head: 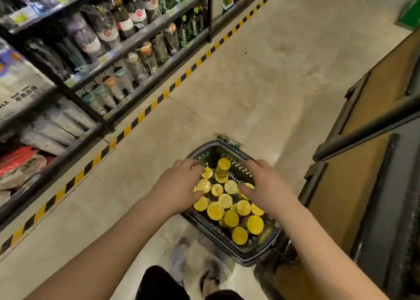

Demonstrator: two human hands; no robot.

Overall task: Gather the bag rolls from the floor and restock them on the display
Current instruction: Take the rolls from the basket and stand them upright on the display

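A dark plastic shopping basket [244, 257] is seen standing on the beige tiled floor [250, 72], just beside a brown and black display unit [363, 186] at the right. The basket is filled with yellow-ended cylindrical bag rolls [227, 206], packed upright so that their round ends face up; one roll [222, 167] stands taller than the rest near the far end.

Both bare hands are held over the basket. The left hand [179, 186] is placed at the left rim, fingers [195, 167] spread and bent down onto the rolls; whether a roll is actually gripped cannot be told. The right hand [264, 181] is placed at the right side, fingers [244, 189] spread and resting on the roll tops, nothing seen enclosed.

Black metal shelving [113, 56] stocked with bottles and packaged goods is noted along the left, bordered on the floor by a yellow and black striped tape line [145, 113]. The person's dark shorts and blurred shoes are visible at the lower edge.
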